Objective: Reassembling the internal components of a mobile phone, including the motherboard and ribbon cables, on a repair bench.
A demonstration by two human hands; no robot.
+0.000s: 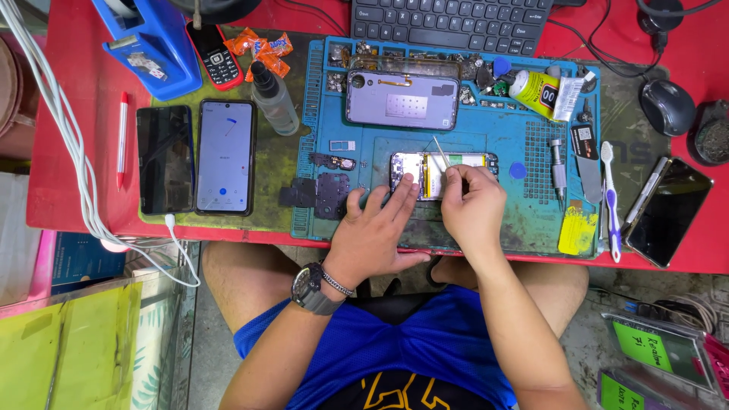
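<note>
An opened phone (448,165) with its back off and yellow battery showing lies on the blue repair mat (493,137). My left hand (376,228) presses flat on the mat, fingertips on the phone's left end. My right hand (471,205) pinches thin metal tweezers (440,150) whose tips reach over the phone's middle. Black inner cover pieces (323,193) lie just left of my left hand. A purple phone back cover (402,100) rests at the far side of the mat.
Two phones (194,158) lie side by side at left, a spray bottle (275,100) beside them. A glue tube (535,93), screwdriver (558,165), toothbrush (610,201) and another phone (672,209) sit right. Keyboard (452,23) and mouse (667,106) are behind.
</note>
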